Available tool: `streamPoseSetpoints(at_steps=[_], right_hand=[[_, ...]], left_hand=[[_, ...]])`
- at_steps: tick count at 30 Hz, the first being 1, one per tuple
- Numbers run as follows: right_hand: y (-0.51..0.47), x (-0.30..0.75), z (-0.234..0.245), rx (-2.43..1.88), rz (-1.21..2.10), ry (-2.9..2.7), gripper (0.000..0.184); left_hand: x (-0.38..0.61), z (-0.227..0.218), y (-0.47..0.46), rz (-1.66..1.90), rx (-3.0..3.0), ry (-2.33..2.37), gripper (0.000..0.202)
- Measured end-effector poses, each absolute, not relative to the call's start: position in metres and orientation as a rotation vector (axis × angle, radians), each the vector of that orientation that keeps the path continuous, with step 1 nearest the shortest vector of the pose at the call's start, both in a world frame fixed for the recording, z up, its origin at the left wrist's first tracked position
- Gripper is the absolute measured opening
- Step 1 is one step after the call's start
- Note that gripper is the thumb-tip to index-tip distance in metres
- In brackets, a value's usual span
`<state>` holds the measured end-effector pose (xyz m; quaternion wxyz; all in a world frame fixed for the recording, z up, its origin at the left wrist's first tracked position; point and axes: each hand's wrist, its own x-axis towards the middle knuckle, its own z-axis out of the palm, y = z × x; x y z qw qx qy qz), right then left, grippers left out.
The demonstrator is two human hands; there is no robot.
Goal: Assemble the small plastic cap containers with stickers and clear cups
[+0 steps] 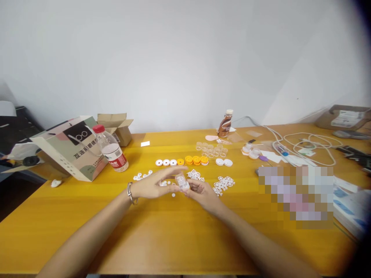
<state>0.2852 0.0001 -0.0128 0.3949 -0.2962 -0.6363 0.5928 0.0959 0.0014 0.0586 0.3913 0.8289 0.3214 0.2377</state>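
pinching a small clear piece [182, 180] with white inside it, the right hand [203, 195] is gripping its lower right side between thumb and fingers, while the left hand [156, 183] is hovering at nine o'clock of it, holding thumb and fingers spread around its near side; i am not managing to make out whether that thumb is touching. a metal bracelet [129, 189] is circling the left wrist. the piece is hanging above the middle of the wooden table [150, 239]. a lone small white disc [173, 195] is lying at seven o'clock of it, and white caps [143, 176] are lying at nine, past the left hand. beyond the hands a row is running across: white rings [166, 160] at about ten-thirty, a yellow ring [180, 160] at twelve, yellow discs [196, 159] at one, white discs [224, 162] at two. clear rings [213, 150] are standing behind these, between one and two. white lattice pieces [223, 184] are spreading out at three, just past the right hand. a red-capped bottle [116, 157] is standing between nine and ten, beside a paper bag [84, 154], and a brown drink bottle [224, 126] is standing near one-thirty.
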Motion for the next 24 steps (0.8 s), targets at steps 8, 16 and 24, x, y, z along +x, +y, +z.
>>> streamPoseSetpoints(at_steps=[8, 16, 24], right_hand=[[0.002, 0.286, -0.020, -0.850, 1.373, -1.699, 0.031], [-0.002, 0.287, -0.013, -0.887, 1.205, -1.812, 0.027], [-0.004, 0.289, -0.009, -0.814, 1.266, -1.867, 0.021]], left_hand=[[0.097, 0.064, -0.004, 0.483, 2.436, 0.948, 0.028], [0.104, 0.052, -0.005, 0.520, 2.316, 1.250, 0.027], [0.106, 0.050, -0.007, 0.565, 2.317, 1.122, 0.024]])
